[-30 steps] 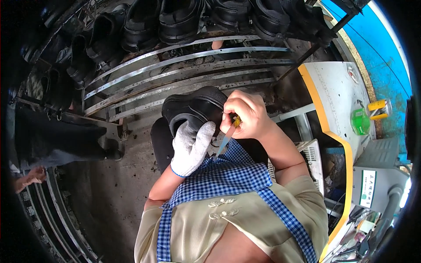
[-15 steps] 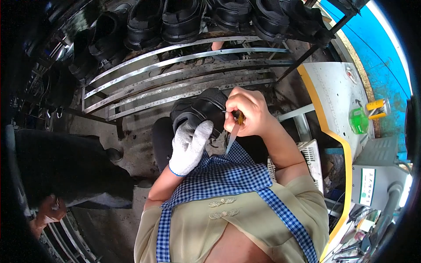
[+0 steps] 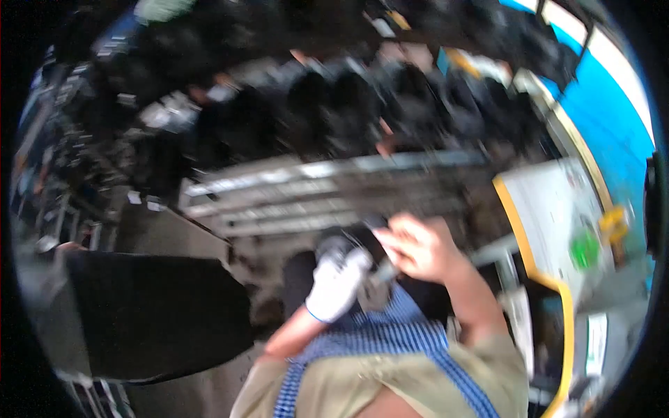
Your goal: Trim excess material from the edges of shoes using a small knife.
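The picture is motion-blurred. My left hand (image 3: 338, 282), in a white glove, grips a black shoe (image 3: 333, 245) in front of my chest; most of the shoe is hidden behind both hands. My bare right hand (image 3: 419, 247) is closed just right of it, around a small tool (image 3: 383, 272) whose tip points down toward the glove. The two hands nearly touch. Below them is my blue checked apron (image 3: 390, 341).
Metal conveyor rails (image 3: 327, 188) run across beyond my hands, with a row of black shoes (image 3: 334, 104) behind them. A large dark shape (image 3: 153, 313), apparently a person's clothing, fills the lower left. A white machine panel with a yellow edge (image 3: 550, 209) stands on the right.
The view has swung upward and blurred, so my hands sit lower in the picture. The dark shape at the left has moved further in toward the centre. Both hands keep their grips.
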The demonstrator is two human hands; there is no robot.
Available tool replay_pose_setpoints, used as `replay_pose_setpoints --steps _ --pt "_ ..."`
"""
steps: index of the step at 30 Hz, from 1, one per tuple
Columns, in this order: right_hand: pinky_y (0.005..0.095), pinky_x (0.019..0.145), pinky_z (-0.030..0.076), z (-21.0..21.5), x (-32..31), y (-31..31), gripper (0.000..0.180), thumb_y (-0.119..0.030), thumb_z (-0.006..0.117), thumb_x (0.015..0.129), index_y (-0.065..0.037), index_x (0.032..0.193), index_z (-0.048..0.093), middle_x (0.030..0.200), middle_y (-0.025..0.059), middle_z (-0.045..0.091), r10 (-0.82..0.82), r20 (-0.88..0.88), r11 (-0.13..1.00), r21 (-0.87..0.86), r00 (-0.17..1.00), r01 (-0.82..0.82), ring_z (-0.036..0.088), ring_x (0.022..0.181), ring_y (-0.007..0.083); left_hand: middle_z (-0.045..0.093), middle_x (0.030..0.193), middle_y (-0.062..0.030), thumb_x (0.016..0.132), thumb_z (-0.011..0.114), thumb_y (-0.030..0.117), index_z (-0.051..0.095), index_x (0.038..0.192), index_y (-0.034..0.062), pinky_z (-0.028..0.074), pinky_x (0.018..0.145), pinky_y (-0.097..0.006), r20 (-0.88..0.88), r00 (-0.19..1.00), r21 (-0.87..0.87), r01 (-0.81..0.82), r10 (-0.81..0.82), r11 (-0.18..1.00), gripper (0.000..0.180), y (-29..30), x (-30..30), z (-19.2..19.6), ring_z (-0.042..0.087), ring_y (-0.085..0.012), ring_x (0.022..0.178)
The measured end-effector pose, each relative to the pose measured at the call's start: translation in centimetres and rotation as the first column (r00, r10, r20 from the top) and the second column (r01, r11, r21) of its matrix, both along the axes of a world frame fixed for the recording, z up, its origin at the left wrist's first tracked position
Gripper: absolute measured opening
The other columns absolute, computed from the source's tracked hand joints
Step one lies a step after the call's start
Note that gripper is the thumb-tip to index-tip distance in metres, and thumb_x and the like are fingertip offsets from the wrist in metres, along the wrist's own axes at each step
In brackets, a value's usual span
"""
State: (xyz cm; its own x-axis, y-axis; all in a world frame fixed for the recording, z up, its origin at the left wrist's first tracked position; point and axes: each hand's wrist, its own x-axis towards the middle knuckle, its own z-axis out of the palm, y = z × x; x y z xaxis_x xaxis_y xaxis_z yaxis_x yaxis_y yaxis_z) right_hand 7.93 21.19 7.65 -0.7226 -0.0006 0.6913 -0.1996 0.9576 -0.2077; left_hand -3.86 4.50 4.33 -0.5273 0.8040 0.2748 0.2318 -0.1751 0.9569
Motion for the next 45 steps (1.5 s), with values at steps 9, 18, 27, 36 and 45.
replay_pose_setpoints --steps 9,18,27,36,45 --pt "0.0326 0.052 0.052 -0.5 0.3 0.0 0.027 -0.011 0.076 0.064 -0.008 0.087 0.062 0.081 0.0027 0.057 -0.021 0.068 0.982 0.190 0.997 0.008 0.065 0.063 0.0188 0.058 0.069 -0.0110 0.098 0.054 0.037 0.063 0.086 0.0008 0.043 0.061 -0.037 -0.084 0.995 -0.212 -0.079 0.062 0.974 0.039 0.9 0.3 -3.7 0.053 -0.0181 0.064" --pt "0.0406 0.052 0.050 -0.8 -2.3 0.4 0.019 -0.008 0.072 0.064 -0.010 0.074 0.056 0.076 0.0058 0.057 -0.056 0.040 0.998 0.029 0.998 0.055 0.061 0.056 0.0277 0.065 0.096 -0.0037 0.097 0.057 0.039 0.065 0.106 0.0080 0.045 0.082 -0.028 0.696 0.717 0.056 -0.020 -0.025 0.998 0.033 1.8 0.5 -1.0 0.058 -0.0153 0.089" --pt "0.0375 0.056 0.052 -0.2 -1.8 -0.2 0.025 -0.007 0.078 0.064 -0.009 0.075 0.055 0.080 0.0058 0.057 -0.103 0.179 0.994 0.043 0.979 0.097 0.064 0.060 0.0261 0.066 0.103 -0.0010 0.093 0.060 0.038 0.062 0.113 0.0110 0.049 0.074 -0.031 0.787 0.582 0.248 0.004 -0.204 0.969 0.034 3.3 0.8 -4.1 0.061 -0.0153 0.090" --pt "0.0355 0.054 0.053 -1.9 -1.3 1.0 0.035 -0.012 0.074 0.065 -0.010 0.099 0.066 0.090 0.0040 0.058 -0.015 0.019 0.976 0.216 1.000 0.011 0.065 0.060 0.0216 0.062 0.120 -0.0113 0.099 0.051 0.014 0.059 0.130 0.0085 0.048 0.089 -0.032 -0.536 0.822 -0.038 -0.252 0.193 0.967 0.033 2.1 -0.9 -9.2 0.060 -0.0232 0.097" --pt "0.0346 0.053 0.052 -2.1 -1.3 0.7 0.032 -0.009 0.074 0.062 -0.010 0.093 0.065 0.090 0.0030 0.059 -0.013 0.032 0.985 0.172 0.999 0.008 0.065 0.063 0.0203 0.062 0.102 -0.0084 0.097 0.058 0.026 0.063 0.124 0.0090 0.049 0.079 -0.030 -0.310 0.918 -0.106 -0.294 0.249 0.950 0.032 2.9 -0.5 -11.1 0.059 -0.0169 0.091"
